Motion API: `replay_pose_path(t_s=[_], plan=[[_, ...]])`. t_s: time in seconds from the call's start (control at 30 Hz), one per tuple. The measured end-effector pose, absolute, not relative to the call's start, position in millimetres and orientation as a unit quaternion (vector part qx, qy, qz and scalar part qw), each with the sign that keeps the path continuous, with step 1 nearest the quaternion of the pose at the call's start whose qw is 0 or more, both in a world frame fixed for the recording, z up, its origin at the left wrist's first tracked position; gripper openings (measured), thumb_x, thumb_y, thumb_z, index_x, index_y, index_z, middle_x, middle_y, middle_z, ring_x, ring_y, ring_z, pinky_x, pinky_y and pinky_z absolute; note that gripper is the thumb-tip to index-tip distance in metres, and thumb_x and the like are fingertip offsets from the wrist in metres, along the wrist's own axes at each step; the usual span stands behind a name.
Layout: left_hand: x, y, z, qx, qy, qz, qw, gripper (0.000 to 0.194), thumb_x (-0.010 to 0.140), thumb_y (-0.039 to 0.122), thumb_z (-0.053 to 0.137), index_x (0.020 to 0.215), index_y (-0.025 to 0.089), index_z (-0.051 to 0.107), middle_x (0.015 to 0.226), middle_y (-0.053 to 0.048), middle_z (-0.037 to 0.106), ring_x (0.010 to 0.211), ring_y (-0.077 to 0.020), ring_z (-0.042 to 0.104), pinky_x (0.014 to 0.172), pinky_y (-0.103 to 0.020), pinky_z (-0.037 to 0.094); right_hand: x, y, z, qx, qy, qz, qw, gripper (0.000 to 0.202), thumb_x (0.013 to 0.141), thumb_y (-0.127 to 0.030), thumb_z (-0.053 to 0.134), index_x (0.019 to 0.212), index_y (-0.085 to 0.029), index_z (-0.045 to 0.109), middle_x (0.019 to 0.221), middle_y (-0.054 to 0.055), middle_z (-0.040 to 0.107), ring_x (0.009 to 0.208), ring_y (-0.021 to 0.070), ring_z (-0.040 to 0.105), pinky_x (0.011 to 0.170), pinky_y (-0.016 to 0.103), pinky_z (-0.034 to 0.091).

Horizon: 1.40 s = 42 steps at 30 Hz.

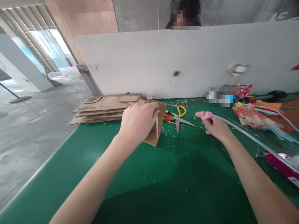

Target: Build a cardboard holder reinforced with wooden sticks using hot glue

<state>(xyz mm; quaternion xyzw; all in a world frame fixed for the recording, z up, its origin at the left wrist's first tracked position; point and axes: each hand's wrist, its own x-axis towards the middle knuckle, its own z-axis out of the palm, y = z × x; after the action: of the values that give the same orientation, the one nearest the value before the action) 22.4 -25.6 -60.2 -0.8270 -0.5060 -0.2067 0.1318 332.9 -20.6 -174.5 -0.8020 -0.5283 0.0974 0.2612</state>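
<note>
My left hand [137, 119] is closed over a small folded cardboard piece [163, 116] with a thin wooden stick [157, 128] upright against it; the fingertips are curled at the top of the stick, and the hand covers the left part of the cardboard. To the right, my right hand [218, 127] is wrapped round the handle of a pink glue gun [204, 115], whose nozzle points left. A glue stick trails from its back. Between the hands lie open scissors [178, 119] and a yellow-handled tool [181, 111] on the green table [140, 180].
Stacked cardboard sheets [100, 107] lie at the back left. Packets of wooden sticks [254, 115] and a magenta box [281, 166] are on the right. A white partition [140, 65] rises behind the table, with a person's head [185, 14] above it.
</note>
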Motion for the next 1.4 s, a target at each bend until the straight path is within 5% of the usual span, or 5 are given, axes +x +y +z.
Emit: replay_pose_path(t_s=[0.37,0.53,0.9,1.13,1.4], plan=[[19.9,-25.2,-61.0,-0.808,-0.511,-0.273,0.112,0.025,0.090,0.028,0.043,0.097,0.025,0.066,0.081,-0.001,0.071,0.067,-0.0174,0.061,0.055,-0.028,0.036,306.2,-33.4,-168.4,-0.602,-0.431,0.347,0.576,0.034,0.082,-0.047,0.048,0.108,-0.024,0.051,0.089,0.004,0.066,0.049,0.0115,0.048,0.047,0.026,0.042],[14.4,-28.2,-56.0,-0.799,-0.507,-0.306,0.103,0.025,0.090,0.027,0.043,0.100,0.026,0.066,0.087,-0.002,0.072,0.077,-0.0192,0.064,0.064,-0.030,0.042,293.4,-52.7,-159.0,-0.543,-0.516,0.460,0.477,0.040,0.075,-0.046,0.061,0.102,-0.018,0.053,0.070,0.001,0.060,0.045,0.0079,0.034,0.049,0.028,0.036],[21.2,-25.4,-63.9,-0.804,-0.521,-0.267,0.105,0.025,0.090,0.025,0.040,0.094,0.025,0.065,0.081,-0.003,0.070,0.073,-0.0197,0.062,0.062,-0.030,0.041,246.7,-55.1,-166.0,-0.583,-0.672,0.389,0.238,0.036,0.088,-0.048,0.045,0.092,-0.015,0.059,0.061,0.000,0.057,0.052,0.0114,0.050,0.057,0.027,0.042],[20.8,-24.5,-64.2,-0.803,-0.520,-0.270,0.104,0.023,0.089,0.027,0.042,0.094,0.025,0.065,0.085,-0.002,0.070,0.076,-0.0199,0.063,0.063,-0.030,0.042,241.7,-56.9,-168.1,-0.599,-0.681,0.375,0.193,0.033,0.089,-0.048,0.044,0.092,-0.017,0.053,0.081,0.004,0.061,0.058,0.0119,0.053,0.058,0.027,0.043],[21.9,-26.7,-65.6,-0.803,-0.523,-0.264,0.109,0.023,0.089,0.028,0.042,0.094,0.024,0.065,0.084,-0.002,0.070,0.075,-0.0197,0.062,0.063,-0.030,0.043,242.5,-55.1,-177.2,-0.595,-0.705,0.342,0.178,0.034,0.089,-0.053,0.041,0.084,-0.020,0.047,0.070,0.001,0.055,0.057,0.0136,0.053,0.053,0.027,0.040]])
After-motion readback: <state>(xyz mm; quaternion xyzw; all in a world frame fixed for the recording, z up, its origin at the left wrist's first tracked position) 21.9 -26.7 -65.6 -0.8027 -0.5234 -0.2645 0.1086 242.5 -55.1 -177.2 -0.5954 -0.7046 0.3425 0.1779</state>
